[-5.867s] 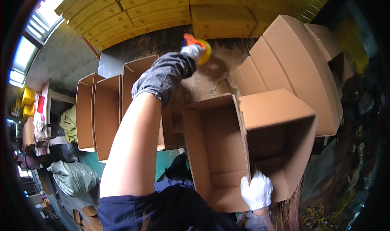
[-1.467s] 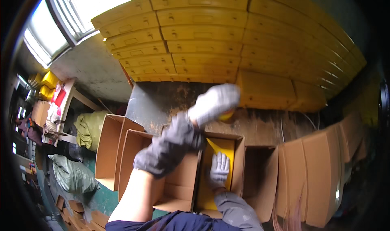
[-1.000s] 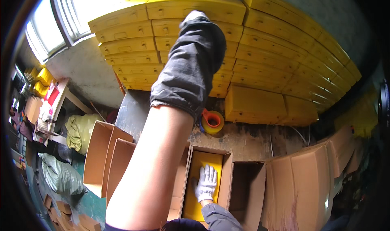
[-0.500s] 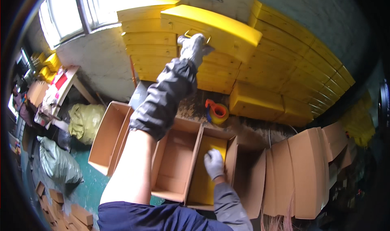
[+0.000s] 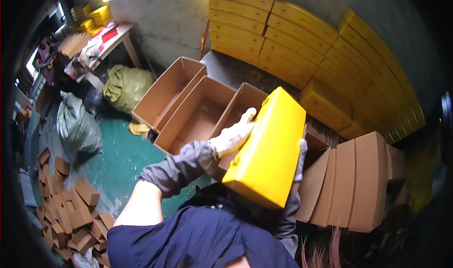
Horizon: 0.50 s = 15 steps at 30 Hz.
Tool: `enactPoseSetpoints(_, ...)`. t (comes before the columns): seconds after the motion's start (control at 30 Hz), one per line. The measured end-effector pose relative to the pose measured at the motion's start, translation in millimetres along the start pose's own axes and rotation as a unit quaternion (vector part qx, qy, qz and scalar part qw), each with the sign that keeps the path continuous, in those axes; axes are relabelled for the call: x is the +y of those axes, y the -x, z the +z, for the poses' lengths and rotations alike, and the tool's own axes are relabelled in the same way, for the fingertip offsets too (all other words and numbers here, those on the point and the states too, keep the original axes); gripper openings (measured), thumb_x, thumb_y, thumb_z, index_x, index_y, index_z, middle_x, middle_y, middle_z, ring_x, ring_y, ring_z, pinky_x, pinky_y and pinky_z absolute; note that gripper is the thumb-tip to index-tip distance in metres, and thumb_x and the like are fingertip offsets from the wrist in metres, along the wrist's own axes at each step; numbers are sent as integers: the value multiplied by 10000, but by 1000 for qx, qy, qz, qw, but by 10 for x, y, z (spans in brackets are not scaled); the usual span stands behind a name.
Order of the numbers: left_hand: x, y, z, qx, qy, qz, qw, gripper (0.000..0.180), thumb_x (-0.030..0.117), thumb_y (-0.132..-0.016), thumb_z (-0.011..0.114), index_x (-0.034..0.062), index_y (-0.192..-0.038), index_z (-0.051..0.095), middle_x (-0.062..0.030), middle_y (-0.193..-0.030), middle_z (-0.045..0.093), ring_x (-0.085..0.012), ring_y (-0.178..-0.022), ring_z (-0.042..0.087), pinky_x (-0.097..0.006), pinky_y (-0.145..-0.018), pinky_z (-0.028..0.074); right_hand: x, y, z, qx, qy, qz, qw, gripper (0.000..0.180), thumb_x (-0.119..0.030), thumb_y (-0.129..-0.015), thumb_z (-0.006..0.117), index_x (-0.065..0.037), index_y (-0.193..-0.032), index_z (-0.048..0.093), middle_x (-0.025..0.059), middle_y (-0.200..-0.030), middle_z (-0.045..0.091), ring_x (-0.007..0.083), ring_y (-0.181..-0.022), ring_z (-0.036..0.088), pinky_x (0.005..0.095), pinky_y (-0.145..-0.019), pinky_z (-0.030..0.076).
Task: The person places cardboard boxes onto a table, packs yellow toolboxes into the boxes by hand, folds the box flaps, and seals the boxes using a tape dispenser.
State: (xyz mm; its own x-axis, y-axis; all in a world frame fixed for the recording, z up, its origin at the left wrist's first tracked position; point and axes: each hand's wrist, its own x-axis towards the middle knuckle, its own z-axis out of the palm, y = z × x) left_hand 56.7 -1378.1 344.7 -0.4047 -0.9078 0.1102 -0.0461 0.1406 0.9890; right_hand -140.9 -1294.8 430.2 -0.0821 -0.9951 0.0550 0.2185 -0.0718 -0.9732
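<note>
A yellow toolbox (image 5: 273, 147) with small latches along its left edge is tilted in front of me, above the row of open cartons. My left hand (image 5: 233, 137), in a whitish glove, presses on its latch side with the fingers along the edge. On the opposite side my right hand (image 5: 301, 159), gloved too, grips the box; most of that hand is hidden behind it. Under the toolbox is an open cardboard carton (image 5: 244, 97), whose inside is largely covered. Two more open cartons (image 5: 204, 105) stand to its left.
Stacked yellow boxes (image 5: 302, 37) line the back wall. Flattened or folded cartons (image 5: 365, 183) stand at the right. On the left are full sacks (image 5: 78, 121), a pile of small cardboard pieces (image 5: 71, 211) and a table (image 5: 126, 29). A person (image 5: 46, 60) is far left.
My left hand has come down from the back stack, where it held a box's handle. My right hand has left the carton. Both hands now hold a toolbox close to me; the view has shifted.
</note>
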Motion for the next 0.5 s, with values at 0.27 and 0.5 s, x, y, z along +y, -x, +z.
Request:
enactPoseSetpoints(0.27,-15,-396,-422,-156,266,-227,924,601,537,-975,548,24,-1279,618,-119,-1136,714,-182,-897,714,-336,-844,566,980,-656,-280,48,-296,163,940,537,-477,-921,661,-74,-1267,584,97,-1158,674,249,-1002,665,363,-889,562)
enactPoseSetpoints(0.5,-168,-458,-483,-87,46,-313,945,409,335,-985,461,27,-1181,644,-130,-1059,723,-210,-868,701,-346,-833,536,1365,-1026,-336,139,-10,200,970,578,-465,-864,716,-54,-1257,617,130,-1163,681,234,-1030,658,382,-917,531)
